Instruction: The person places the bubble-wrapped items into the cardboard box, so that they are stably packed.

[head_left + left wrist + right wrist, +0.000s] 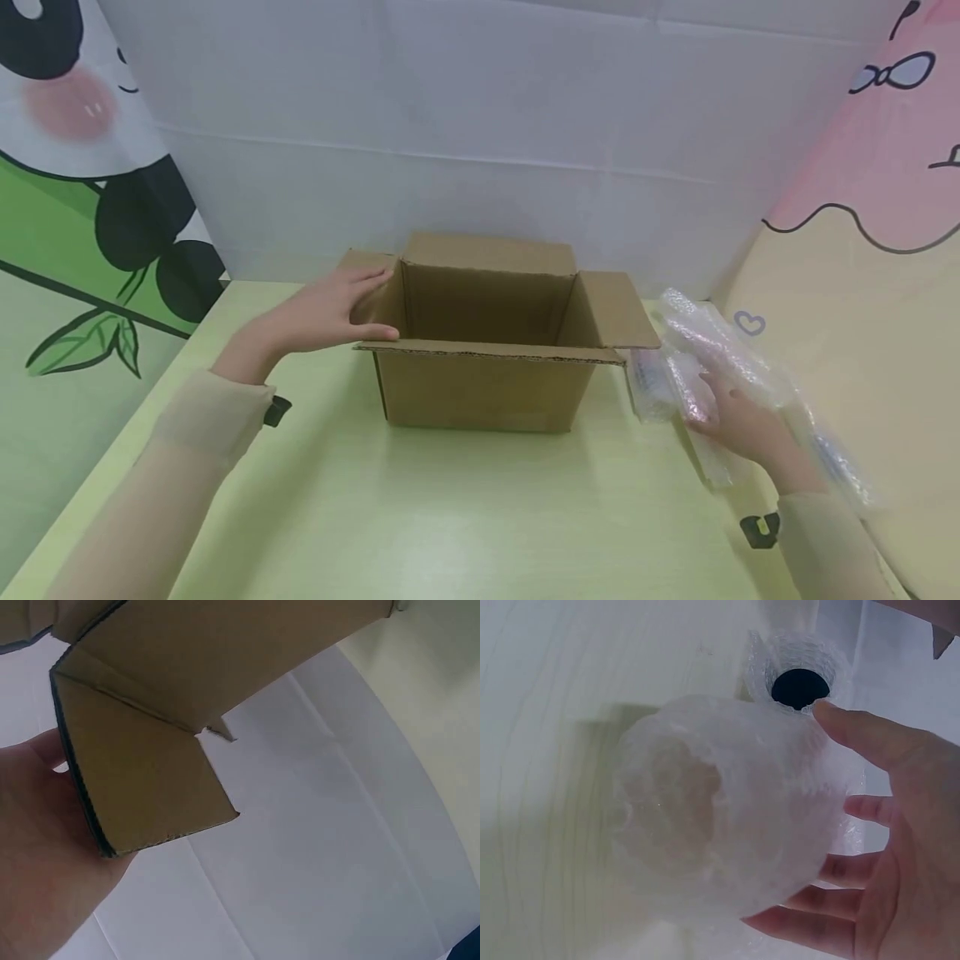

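An open cardboard box [480,387] stands on the table with its flaps folded outward. My left hand [318,312] rests on the box's left flap, thumb along the front corner and fingers stretched over the flap. From the left wrist, that flap [142,765] covers most of the fingers. Right of the box, my right hand [742,425] grips a bubble-wrapped roll [727,810], thumb and fingers spread round its sides; the fingertips are partly hidden. Beyond it lies another bubble-wrapped item [800,656] with a dark round end.
Several more clear bubble-wrapped pieces [832,454] lie along the table's right edge. The pale wood-grain table [450,517] extends in front of the box. A white sheet [487,108] hangs close behind, with printed cloths [855,333] at both sides.
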A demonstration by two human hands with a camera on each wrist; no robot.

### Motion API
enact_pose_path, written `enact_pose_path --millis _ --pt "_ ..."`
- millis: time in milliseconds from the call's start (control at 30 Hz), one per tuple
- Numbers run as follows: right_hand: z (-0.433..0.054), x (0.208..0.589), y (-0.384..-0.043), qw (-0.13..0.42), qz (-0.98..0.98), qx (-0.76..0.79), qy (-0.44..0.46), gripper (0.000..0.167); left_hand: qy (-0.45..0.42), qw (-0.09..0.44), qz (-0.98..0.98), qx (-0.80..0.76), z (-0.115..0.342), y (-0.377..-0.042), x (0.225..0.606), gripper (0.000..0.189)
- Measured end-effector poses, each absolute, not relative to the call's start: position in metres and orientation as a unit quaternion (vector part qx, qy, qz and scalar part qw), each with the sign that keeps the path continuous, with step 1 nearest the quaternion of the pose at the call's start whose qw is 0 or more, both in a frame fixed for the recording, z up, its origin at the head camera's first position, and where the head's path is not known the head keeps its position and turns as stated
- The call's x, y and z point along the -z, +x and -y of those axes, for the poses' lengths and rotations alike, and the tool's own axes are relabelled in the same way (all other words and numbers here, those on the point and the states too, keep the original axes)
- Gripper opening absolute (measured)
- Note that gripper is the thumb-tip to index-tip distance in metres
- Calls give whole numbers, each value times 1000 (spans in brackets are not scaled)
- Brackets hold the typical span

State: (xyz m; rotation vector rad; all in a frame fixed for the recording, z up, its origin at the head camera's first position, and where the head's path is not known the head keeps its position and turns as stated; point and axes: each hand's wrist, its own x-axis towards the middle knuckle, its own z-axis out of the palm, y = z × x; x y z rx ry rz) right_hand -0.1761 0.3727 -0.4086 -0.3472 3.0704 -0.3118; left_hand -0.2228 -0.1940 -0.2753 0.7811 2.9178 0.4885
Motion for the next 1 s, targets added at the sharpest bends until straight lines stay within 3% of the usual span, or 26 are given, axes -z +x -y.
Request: enact_pose_path --millis 367,700,1000 --pt "-369 411 -176 39 -990 96 -99 80 244 35 -963 -110 191 -194 292 115" --pt "-374 414 -177 -7 -984 128 -122 79 254 -3 -962 -95 190 -188 307 128" --pt "-376 348 -175 -12 -987 121 -102 81 267 -44 -957 -106 188 -188 319 132"
